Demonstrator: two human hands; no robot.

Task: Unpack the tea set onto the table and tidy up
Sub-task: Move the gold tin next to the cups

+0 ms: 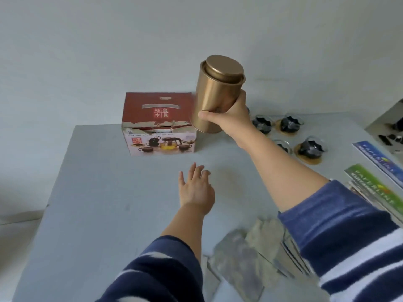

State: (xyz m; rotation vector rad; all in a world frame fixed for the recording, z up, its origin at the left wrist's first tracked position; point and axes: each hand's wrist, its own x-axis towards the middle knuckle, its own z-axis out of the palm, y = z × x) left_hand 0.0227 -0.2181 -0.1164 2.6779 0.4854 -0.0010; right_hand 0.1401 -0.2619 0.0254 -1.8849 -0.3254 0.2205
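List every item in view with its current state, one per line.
Gold tea canister: lid on, tilted, held in the air.
Right hand: gripping the canister's lower part.
Left hand: open, empty, above the table.
Tea set box: closed, top edge torn, standing on the table.
Glass cups: upright on coasters, dark wrapping inside.

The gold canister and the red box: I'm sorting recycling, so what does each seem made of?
The gold canister, held in the right hand, looks like thin metal with a brushed satin finish: soft sheen and a stepped, pressed lid. The red box looks like printed cardboard: its top edge is torn, showing pale fibre.
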